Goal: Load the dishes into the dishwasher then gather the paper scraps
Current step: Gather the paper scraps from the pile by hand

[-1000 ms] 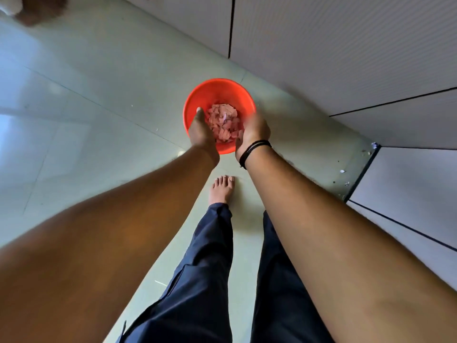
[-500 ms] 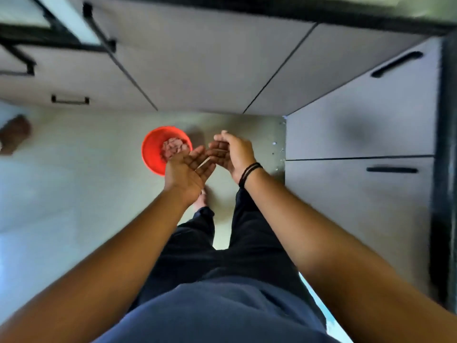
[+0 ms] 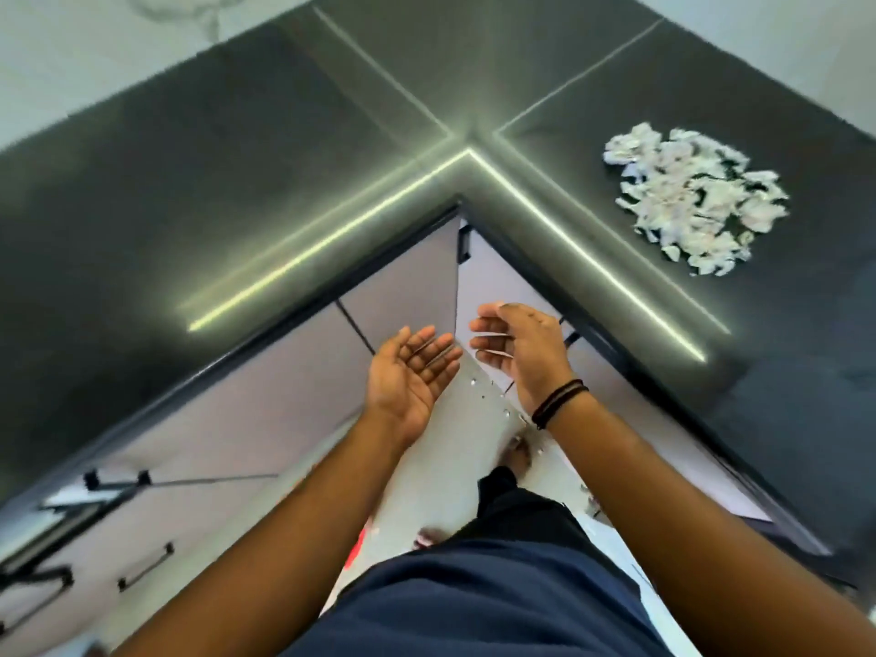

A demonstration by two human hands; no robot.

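A heap of white paper scraps (image 3: pixel 689 196) lies on the dark countertop (image 3: pixel 237 182) at the right. My left hand (image 3: pixel 410 377) is held palm up with relaxed fingers and holds nothing. My right hand (image 3: pixel 519 353), a black band on its wrist, hovers beside it with loosely bent fingers, also holding nothing. Both hands hang in the air in front of the counter's inner corner, well below and left of the scrap heap. A sliver of the red bowl (image 3: pixel 358 545) shows on the floor by my left forearm. A few tiny scraps (image 3: pixel 502 405) dot the floor.
The L-shaped counter wraps around me, its corner straight ahead. Grey cabinet fronts (image 3: pixel 265 419) with dark handles (image 3: pixel 144 569) run below it on the left and right. My dark trousers and a foot (image 3: pixel 516 459) are on the pale floor.
I have risen from the red bowl on the floor and my view has swung up to the countertop. My hands left the bowl and lifted, empty, in front of the counter corner.
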